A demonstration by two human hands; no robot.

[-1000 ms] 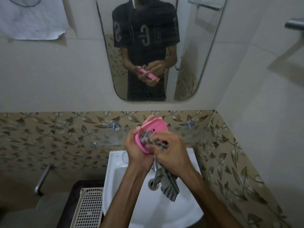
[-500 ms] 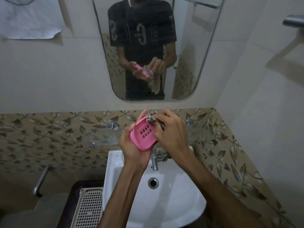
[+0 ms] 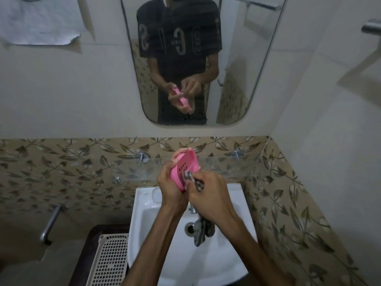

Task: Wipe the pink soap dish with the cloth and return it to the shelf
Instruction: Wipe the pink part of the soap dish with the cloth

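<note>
Hands: left hand point(image 3: 172, 187) grips the pink slotted plastic soap dish point(image 3: 185, 168) tilted above the white ceramic basin point(image 3: 206, 263); right hand point(image 3: 210, 195) pinches the grey striped cloth point(image 3: 188, 176) against it.
Shelf: clear glass shelf point(image 3: 222, 167) just behind.
Surroundings: cloth tail hangs over the drain point(image 3: 190, 228); beige perforated plastic basket point(image 3: 109, 261) left of basin.

2 hands point(image 3: 171, 188); 1 pink soap dish point(image 3: 185, 168); 1 cloth point(image 3: 203, 229); 1 sink point(image 3: 206, 263); 1 mirror point(image 3: 237, 79); 1 basket point(image 3: 109, 263).

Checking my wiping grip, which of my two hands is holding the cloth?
The right hand pinches the grey checked cloth against the pink plastic soap dish; the left hand grips only the dish.
</note>
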